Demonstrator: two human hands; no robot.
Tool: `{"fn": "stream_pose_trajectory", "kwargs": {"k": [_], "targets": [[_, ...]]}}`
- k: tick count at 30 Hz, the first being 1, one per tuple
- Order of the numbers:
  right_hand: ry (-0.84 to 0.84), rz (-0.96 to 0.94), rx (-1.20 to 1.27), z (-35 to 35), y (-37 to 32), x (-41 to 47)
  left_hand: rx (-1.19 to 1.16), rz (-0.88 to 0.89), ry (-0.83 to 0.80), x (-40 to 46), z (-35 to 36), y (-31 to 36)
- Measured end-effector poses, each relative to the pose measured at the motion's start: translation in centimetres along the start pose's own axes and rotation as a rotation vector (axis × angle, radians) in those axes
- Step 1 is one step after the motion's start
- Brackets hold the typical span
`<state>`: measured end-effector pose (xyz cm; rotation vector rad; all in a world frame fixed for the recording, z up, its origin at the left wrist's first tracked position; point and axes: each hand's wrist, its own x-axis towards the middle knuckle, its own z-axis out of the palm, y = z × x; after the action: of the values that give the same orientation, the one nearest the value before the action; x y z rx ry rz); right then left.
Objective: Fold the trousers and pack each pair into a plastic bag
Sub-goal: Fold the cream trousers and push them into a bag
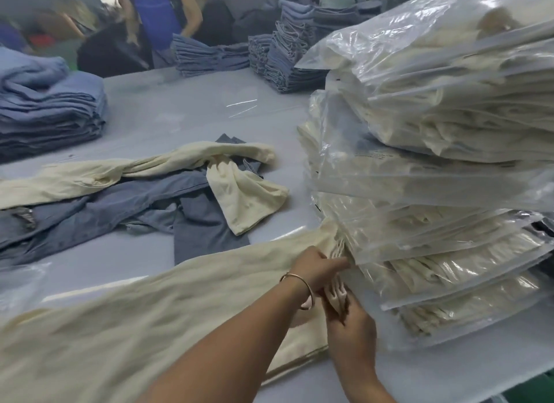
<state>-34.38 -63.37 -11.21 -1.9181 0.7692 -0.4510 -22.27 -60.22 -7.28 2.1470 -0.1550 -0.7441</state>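
A pair of cream trousers (168, 309) lies stretched across the near table, running from lower left up to the right. My left hand (314, 266), with a bangle on the wrist, grips its bunched end beside the bagged stack. Just below, my right hand (349, 321) pinches the same cream cloth. Both hands touch the foot of a tall stack of cream trousers in clear plastic bags (443, 168) on the right. A loose heap of cream and blue trousers (168, 192) lies in the table's middle.
Folded blue trousers are stacked at far left (51, 108) and at the back (281, 57). A flat clear bag (239, 105) lies on the grey table (168, 114). A person in a blue apron (156, 15) stands behind the table. The table's edge runs at lower right.
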Motion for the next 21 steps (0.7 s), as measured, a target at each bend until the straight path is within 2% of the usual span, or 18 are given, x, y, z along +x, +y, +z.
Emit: {"fn": "stream_pose_trajectory", "kwargs": {"k": [3, 7, 9, 14, 17, 21], "targets": [[-0.002, -0.224, -0.119, 2.6, -2.8, -1.5, 0.038, -0.053, 0.008, -1.6, -5.3, -0.3], [-0.129, -0.557, -0.171, 6.6, -8.1, -4.4, 0.234, -0.012, 0.154, -4.4, -13.7, -2.6], [-0.186, -0.694, -0.185, 8.8, -10.6, -6.6, 0.157, -0.01, 0.202, -6.1, -17.7, -4.7], [-0.304, -0.967, -0.253, 14.3, -15.9, -13.4, -0.063, 0.05, 0.474, -12.4, -26.8, -13.5], [-0.326, -1.035, -0.449, 18.0, -16.1, -17.3, -0.154, 0.038, 0.571, -16.3, -30.6, -21.4], [-0.315, -0.964, -0.754, 20.6, -13.0, -19.6, -0.108, -0.083, 0.593, -19.1, -32.5, -31.9]]}}
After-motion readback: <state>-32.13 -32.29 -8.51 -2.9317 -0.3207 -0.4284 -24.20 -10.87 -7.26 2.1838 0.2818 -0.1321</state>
